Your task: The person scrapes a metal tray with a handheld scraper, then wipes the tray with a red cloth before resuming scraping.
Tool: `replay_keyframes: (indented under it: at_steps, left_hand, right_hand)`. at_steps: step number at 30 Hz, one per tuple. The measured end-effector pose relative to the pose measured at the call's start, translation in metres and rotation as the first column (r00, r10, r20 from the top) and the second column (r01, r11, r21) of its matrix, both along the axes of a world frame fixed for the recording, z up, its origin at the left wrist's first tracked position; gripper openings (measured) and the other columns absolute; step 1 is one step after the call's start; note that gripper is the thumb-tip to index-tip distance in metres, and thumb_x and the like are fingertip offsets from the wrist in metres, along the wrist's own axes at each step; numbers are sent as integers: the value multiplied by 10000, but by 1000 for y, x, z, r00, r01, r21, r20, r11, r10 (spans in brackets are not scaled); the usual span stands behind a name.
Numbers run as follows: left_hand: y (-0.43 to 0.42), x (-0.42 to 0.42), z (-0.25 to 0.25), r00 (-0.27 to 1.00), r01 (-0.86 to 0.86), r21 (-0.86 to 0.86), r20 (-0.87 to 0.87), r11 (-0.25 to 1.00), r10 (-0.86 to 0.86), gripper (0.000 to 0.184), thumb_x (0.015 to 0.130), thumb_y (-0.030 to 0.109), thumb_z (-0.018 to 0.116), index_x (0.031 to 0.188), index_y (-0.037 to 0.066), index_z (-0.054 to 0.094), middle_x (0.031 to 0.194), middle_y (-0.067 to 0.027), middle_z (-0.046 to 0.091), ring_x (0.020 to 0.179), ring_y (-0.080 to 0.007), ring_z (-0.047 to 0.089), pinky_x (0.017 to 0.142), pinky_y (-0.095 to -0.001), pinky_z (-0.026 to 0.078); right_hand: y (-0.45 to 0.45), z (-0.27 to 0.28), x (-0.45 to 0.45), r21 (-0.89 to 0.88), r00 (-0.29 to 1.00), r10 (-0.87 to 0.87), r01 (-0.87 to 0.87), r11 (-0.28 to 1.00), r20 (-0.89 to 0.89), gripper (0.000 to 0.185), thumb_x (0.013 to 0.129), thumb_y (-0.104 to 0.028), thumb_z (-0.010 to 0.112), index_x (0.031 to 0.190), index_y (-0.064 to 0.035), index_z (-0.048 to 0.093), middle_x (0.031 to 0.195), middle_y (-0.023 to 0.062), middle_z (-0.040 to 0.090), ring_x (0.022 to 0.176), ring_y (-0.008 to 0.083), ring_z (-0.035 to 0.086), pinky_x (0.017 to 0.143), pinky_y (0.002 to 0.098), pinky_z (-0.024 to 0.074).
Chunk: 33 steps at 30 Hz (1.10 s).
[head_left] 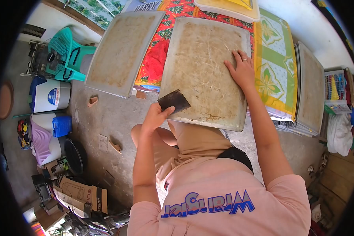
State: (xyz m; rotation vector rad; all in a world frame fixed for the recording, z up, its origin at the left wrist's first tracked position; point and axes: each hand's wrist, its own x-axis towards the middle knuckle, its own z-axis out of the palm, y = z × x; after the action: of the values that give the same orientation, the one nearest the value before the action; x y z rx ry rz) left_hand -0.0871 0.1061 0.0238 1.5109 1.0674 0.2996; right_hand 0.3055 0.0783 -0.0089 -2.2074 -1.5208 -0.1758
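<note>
The tray (206,74) lies straight ahead of the person on the tabletop (177,8), its long axis running away from the body and its near end jutting past the tabletop's edge, above the thighs. The left hand (157,117) is nearer its near-left corner and pinches a dark plate (174,102), thumb on top; part of the plate overlaps that corner. The right hand (242,70) rests on the tray's right side, farther up, fingers spread and gripping nothing. A second tray (126,53) lies to the left, with a red cloth (156,61) between the two. To the right, a stack of trays (311,90) stands beside the green-patterned cover (269,59).

Beyond the tray's far end sits a cream tub (226,15) with something yellow (244,3) in or on it; the view cuts it off, so I cannot tell which.
</note>
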Motion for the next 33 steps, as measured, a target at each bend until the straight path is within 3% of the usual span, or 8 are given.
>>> replay_keyframes:
  at_steps: [6,9,12,15,18,21,24,33]
  left_hand:
    - [1,10,-2,978,-109,66,183,992,96,242,928,53,685,1159,-19,690,1023,24,702,910,-71,581,820,-268,483]
    - [14,33,4,894,-380,317,369,869,256,209,905,152,724,953,-51,718,785,-14,717,702,-98,600,676,-304,507]
    - [31,38,-7,915,-396,428,107,812,389,256,892,194,744,956,-51,709,785,-112,735,679,-139,644,653,-325,512]
    - [45,59,-19,907,-407,546,150,732,393,293,874,233,764,914,-50,700,751,-184,710,663,-224,680,636,-358,513]
    - [60,84,-25,860,-502,447,351,741,371,329,857,273,776,850,-45,693,714,-199,691,673,-311,693,627,-398,509]
    - [76,93,-27,895,-442,570,233,692,380,334,863,288,761,864,-40,696,735,-215,690,646,-357,673,606,-428,504]
    - [83,96,-26,958,-271,512,58,815,282,310,863,304,751,897,-2,714,796,-199,709,676,-347,639,683,-447,493]
    - [78,96,-22,981,-168,565,16,808,192,251,867,300,721,1018,101,746,843,-137,723,846,-332,598,902,-450,371]
  right_hand:
    - [0,-1,0,5,1000,8,-8,1000,19,613,931,-546,578,1356,-105,584,1415,156,540,1337,328,465,1139,476,307]
    - [2,1,0,11,999,26,-26,1000,24,610,929,-527,586,1351,-86,582,1406,169,544,1330,337,469,1135,484,308]
    - [1,1,-1,16,999,34,-34,999,29,606,927,-510,595,1346,-72,581,1402,178,544,1325,345,472,1131,488,310]
    - [2,3,-2,20,999,32,-33,999,41,600,929,-502,597,1343,-68,581,1402,182,542,1323,349,472,1131,493,311]
    - [1,2,-2,11,998,33,-33,999,50,602,933,-505,592,1347,-68,577,1409,183,537,1331,350,465,1138,496,303]
    - [1,3,-3,-4,999,27,-27,1000,41,610,937,-513,583,1355,-68,570,1417,183,532,1344,349,454,1148,498,290]
    - [1,3,-3,-13,999,21,-21,1000,29,617,939,-520,577,1361,-70,565,1421,182,529,1354,347,445,1155,502,280]
    - [2,3,-3,-14,999,19,-18,1000,28,615,937,-523,578,1357,-73,568,1424,173,528,1353,338,447,1154,504,281]
